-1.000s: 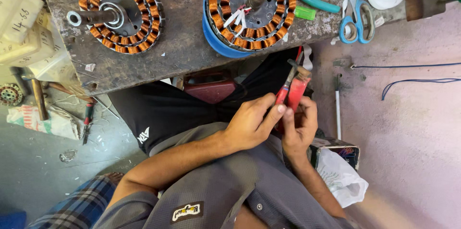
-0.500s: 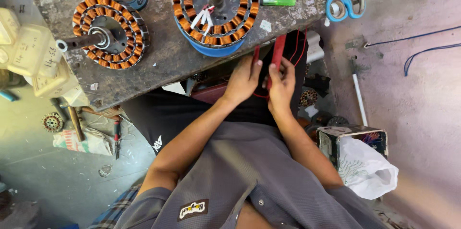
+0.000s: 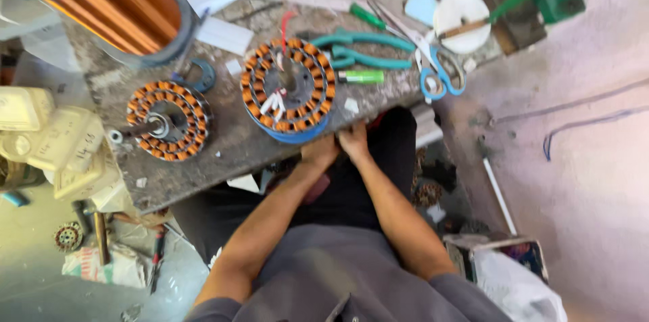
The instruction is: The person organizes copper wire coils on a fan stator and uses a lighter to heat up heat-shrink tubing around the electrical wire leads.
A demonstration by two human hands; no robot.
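Hands first: the left hand (image 3: 319, 151) and the right hand (image 3: 353, 141) sit side by side, touching, right at the near edge of the workbench (image 3: 223, 153), fingers curled under or against that edge. Whether either one is pinching anything I cannot tell; the picture is blurred and the fingertips are tucked out of sight. Half a second ago the red-handled tool stood up between those hands, clear of the bench edge; now no red handle shows and the hands have come up to the edge itself.

Just above the knuckles, the copper-wound motor core (image 3: 287, 89) sits on a blue ring, overhanging the bench edge a little, white and red lead wires sticking out of its middle. A second wound core (image 3: 165, 119) with a shaft lies well to the left, also close to the edge. Teal pliers (image 3: 362, 52), a green lighter (image 3: 362, 77) and blue-handled scissors (image 3: 439, 79) lie to the right of the near core, the scissors near the right end of the bench. A big spool of copper wire (image 3: 115, 4) fills the far left corner, newly in view compared with before.

Between the two cores the benchtop is bare but for scraps. Below the edge, the person's lap is the only open room for the arms.
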